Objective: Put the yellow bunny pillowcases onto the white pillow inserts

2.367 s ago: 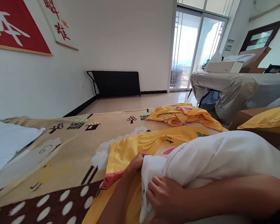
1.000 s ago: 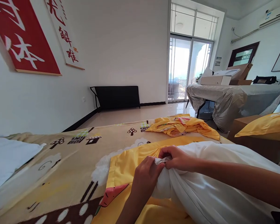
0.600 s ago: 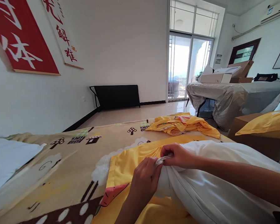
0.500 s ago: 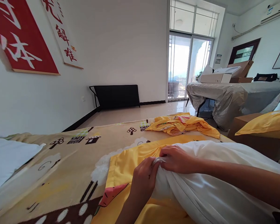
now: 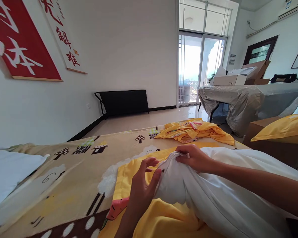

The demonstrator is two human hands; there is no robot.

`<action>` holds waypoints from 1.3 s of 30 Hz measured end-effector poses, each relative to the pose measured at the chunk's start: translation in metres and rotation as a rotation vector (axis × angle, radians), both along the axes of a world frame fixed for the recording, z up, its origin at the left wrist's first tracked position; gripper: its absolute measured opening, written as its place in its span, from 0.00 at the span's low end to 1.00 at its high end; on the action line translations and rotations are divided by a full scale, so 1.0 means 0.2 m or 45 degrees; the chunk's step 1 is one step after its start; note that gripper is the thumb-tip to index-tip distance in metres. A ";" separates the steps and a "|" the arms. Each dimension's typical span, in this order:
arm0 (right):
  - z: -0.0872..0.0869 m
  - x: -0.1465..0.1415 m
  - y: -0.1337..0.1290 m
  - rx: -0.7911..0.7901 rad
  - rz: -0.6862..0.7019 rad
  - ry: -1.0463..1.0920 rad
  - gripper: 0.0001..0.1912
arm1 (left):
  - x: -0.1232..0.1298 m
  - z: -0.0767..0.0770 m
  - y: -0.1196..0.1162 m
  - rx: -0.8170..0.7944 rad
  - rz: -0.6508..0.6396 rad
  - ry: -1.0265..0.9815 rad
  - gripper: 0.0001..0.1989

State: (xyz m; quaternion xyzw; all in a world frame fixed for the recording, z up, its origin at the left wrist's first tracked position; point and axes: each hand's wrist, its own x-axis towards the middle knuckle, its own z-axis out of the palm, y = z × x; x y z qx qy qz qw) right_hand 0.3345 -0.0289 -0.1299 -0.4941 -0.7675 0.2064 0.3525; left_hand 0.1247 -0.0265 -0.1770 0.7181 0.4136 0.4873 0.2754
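A large white piece of bedding, which looks like a pillow [image 5: 213,191], lies across the right front with a seam along its side. My right hand [image 5: 195,158] pinches its gathered edge and holds it raised. Close to the corner of the white fabric, my left hand [image 5: 145,180] has thumb and fingers apart; its thumb is at the cloth, where a small dark mark shows. Beneath both hands spreads a yellow fabric cover [image 5: 125,178] with a watermelon print, partly hidden by the white bedding.
A patterned beige blanket [image 5: 81,175] covers the bed. Crumpled yellow cloth [image 5: 193,130] lies at its far edge, a white pillow [image 5: 15,172] at left. To the right, a yellow pillow [image 5: 285,130] rests on a cardboard box [image 5: 263,142], near a plastic-covered table [image 5: 238,96].
My left hand has let go of the bunched white edge and opened, shifting slightly left. The right hand has risen a little, keeping its pinch, and the white corner has spread out.
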 end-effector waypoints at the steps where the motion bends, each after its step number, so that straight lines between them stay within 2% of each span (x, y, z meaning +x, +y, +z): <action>1: 0.01 0.03 0.01 0.015 -0.019 0.050 0.05 | -0.02 0.00 0.02 -0.052 -0.019 0.092 0.20; 4: 0.03 0.09 0.01 0.050 -0.048 0.143 0.08 | -0.05 0.00 0.06 -0.348 -0.293 0.277 0.21; 7: 0.04 0.11 0.00 0.066 -0.064 0.150 0.10 | -0.05 -0.01 0.08 -0.570 -0.589 0.227 0.21; 12: 0.06 0.11 -0.02 0.085 -0.066 0.093 0.10 | -0.06 -0.02 0.09 -0.668 -0.733 0.136 0.20; 14: 0.06 0.10 -0.02 0.082 -0.070 0.058 0.09 | -0.09 -0.03 0.11 -0.660 -0.719 0.117 0.19; 20: 0.05 0.08 -0.02 0.060 -0.096 -0.053 0.07 | -0.15 -0.07 0.17 -0.740 -0.529 0.222 0.12; 28: 0.04 0.05 -0.05 0.065 -0.052 -0.138 0.05 | -0.08 -0.12 0.20 -0.706 -0.490 0.181 0.10; 34: 0.02 0.02 -0.05 0.070 -0.036 -0.217 0.05 | -0.03 -0.16 0.20 -0.663 -0.334 0.073 0.12; 39: 0.01 0.06 0.00 0.086 -0.062 -0.214 0.06 | -0.06 -0.16 0.22 -0.687 -0.399 0.062 0.12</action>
